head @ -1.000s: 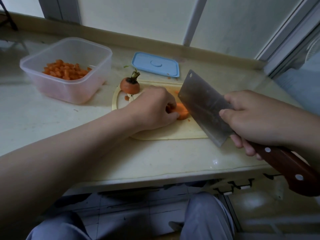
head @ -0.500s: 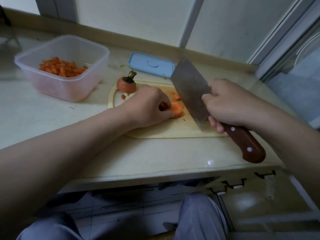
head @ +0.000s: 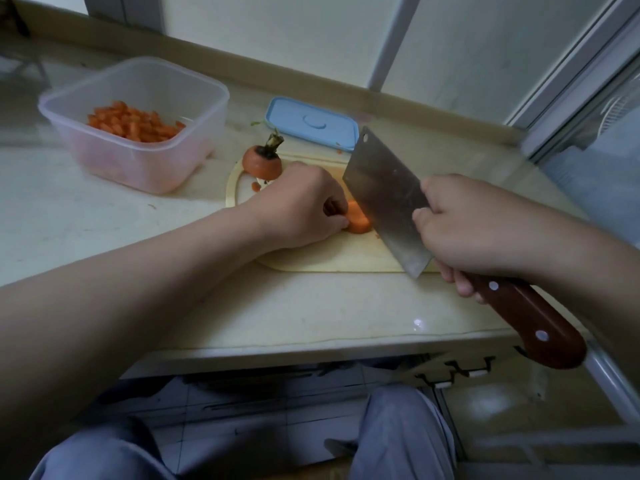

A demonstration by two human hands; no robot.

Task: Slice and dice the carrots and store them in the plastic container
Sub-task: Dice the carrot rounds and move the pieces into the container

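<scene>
The left hand (head: 298, 206) is holding a carrot piece (head: 357, 222) down on the middle of the cutting board (head: 329, 259), fingers curling around it. The right hand (head: 485, 226) is gripping the knife (head: 384, 199) by its handle, and the blade is right against the carrot piece. A carrot top (head: 262, 163) is sitting on the board's far left corner. The plastic box (head: 138, 166) with carrot bits (head: 133, 124) is standing left of the board.

Left hand (head: 298, 206), right hand (head: 464, 226): bare, on forearms uncovered to the frame edge at 8 and 3 o'clock. Trousers (head: 405, 441): pale grey-blue cloth, softly creased, covering both knees at 6 o'clock.
</scene>
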